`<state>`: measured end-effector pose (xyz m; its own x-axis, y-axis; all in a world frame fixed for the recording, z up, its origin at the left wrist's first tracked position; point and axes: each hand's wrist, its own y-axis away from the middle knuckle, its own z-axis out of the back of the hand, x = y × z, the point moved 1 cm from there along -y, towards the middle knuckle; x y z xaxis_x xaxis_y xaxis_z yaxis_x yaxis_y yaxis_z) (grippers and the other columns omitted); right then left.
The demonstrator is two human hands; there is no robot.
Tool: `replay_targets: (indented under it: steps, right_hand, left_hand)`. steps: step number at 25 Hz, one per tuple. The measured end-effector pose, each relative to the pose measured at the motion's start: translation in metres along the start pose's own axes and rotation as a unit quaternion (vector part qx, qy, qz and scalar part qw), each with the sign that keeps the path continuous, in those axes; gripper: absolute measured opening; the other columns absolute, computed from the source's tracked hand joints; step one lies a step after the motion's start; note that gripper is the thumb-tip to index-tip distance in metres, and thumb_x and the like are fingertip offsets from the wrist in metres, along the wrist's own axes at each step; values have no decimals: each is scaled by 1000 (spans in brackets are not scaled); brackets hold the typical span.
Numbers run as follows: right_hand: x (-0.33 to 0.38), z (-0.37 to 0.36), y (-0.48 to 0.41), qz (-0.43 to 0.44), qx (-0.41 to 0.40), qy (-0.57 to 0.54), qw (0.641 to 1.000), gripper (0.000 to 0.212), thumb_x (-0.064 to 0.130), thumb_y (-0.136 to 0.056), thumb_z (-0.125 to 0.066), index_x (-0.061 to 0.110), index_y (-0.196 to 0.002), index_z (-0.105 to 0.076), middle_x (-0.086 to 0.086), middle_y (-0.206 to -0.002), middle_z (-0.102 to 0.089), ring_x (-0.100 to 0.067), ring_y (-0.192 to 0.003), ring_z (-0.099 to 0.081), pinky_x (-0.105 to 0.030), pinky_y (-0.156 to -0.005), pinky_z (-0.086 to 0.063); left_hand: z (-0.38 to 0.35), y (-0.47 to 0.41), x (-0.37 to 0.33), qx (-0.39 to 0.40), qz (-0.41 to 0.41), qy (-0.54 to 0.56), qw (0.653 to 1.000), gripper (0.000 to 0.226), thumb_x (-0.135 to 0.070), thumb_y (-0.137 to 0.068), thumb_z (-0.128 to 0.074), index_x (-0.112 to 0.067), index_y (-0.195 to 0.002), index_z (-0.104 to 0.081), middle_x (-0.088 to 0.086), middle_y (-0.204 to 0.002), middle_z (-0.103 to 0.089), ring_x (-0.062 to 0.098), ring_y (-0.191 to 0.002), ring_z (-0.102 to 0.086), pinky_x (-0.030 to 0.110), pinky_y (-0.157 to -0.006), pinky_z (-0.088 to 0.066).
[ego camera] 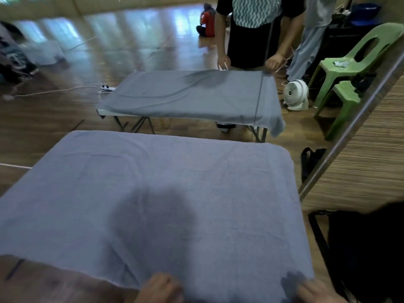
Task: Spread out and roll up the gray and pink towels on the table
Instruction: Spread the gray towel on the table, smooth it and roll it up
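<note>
A large gray towel (166,193) lies spread flat over the table in front of me and covers its whole top. Its left part hangs past the near edge. My left hand (160,288) sits at the bottom centre with fingers curled on the towel's near hem. My right hand (317,293) is at the bottom right, also closed on the near hem. Both hands are cut off by the frame's lower edge. No pink towel is in view.
Beyond stands a second table (105,112) covered by another gray towel (190,97), with a person (251,29) at its far side. At right are a white fan (295,95), green plastic chairs (358,62), a striped panel (360,167) and a black bag (360,248). Cables cross the wooden floor.
</note>
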<state>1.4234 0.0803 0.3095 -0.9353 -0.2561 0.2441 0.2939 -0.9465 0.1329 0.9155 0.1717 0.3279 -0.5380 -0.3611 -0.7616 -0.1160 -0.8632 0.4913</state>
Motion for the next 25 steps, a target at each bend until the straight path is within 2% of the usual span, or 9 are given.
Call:
replay_targets:
  steps: [1, 3, 5, 8, 13, 16, 18, 21, 25]
  right_hand:
    - [22, 25, -31, -43, 21, -66, 997, 55, 69, -78, -57, 52, -128, -43, 21, -119, -63, 5, -98, -63, -6, -94, -26]
    - [68, 50, -80, -81, -8, -89, 993, 57, 64, -71, -64, 39, -122, -58, 10, -125, -61, -8, -110, -60, -13, -98, -35]
    - [106, 42, -126, -56, -35, -44, 997, 62, 64, -80, -52, 29, -131, -55, 2, -143, -50, -21, -125, -52, -32, -102, -44]
    - [154, 20, -179, -86, -25, -50, 995, 71, 71, -86, -35, 33, -146, -37, 4, -159, -25, -20, -145, -25, -45, -110, -37]
    - [173, -3, -195, -194, -32, -17, 980, 83, 77, -86, -18, 23, -141, -48, -7, -151, -41, -24, -139, -34, -49, -107, -32]
    - [174, 6, -197, -216, -46, -9, 975, 86, 81, -82, -22, 23, -138, -53, -5, -149, -45, -23, -136, -37, -48, -104, -34]
    - [172, 13, -215, -229, -58, -12, 972, 82, 80, -80, -32, 26, -139, -51, -3, -150, -43, -24, -137, -38, -48, -106, -35]
    - [166, 31, -273, -214, -44, 0, 976, 75, 74, -88, -32, 29, -148, -33, 0, -159, -26, -23, -145, -22, -45, -116, -26]
    - [156, 24, -340, -220, -12, -16, 975, 75, 69, -87, -25, 33, -153, -16, 4, -162, -8, -19, -149, -6, -40, -121, -12]
  left_hand:
    - [7, 13, 0, -81, -25, -154, 984, 33, -36, -95, -51, -14, -112, -69, 12, -111, -69, 24, -106, -62, 34, -98, -45]
    - [33, 20, 8, -243, -81, -163, 953, 46, -54, -98, -33, -23, -110, -65, 5, -111, -67, 24, -105, -59, 34, -93, -44]
    - [83, 13, 15, -220, -31, -257, 940, 59, -58, -98, -22, -21, -121, -61, 7, -126, -62, 29, -117, -55, 44, -95, -45]
    - [150, -21, 43, -257, -13, -400, 880, 67, -64, -94, -20, -23, -139, -50, 6, -147, -48, 30, -135, -42, 51, -100, -41]
    - [175, -33, 98, -209, -53, -412, 885, 73, -72, -90, -20, -29, -143, -46, 3, -151, -44, 23, -137, -38, 52, -102, -35]
    - [170, -11, 109, -215, -65, -372, 900, 67, -68, -84, -31, -28, -128, -62, 5, -136, -59, 21, -123, -49, 51, -92, -42]
    - [188, -15, 105, -219, -90, -362, 902, 66, -67, -82, -36, -26, -123, -68, 5, -134, -61, 20, -125, -48, 49, -97, -39]
    - [249, -79, 86, -242, -153, -387, 876, 72, -69, -91, -21, -26, -142, -48, 4, -150, -44, 23, -139, -37, 52, -105, -35]
    - [311, -168, 66, -232, -84, -410, 878, 74, -72, -90, -16, -32, -152, -27, 2, -161, -24, 26, -148, -19, 56, -114, -25]
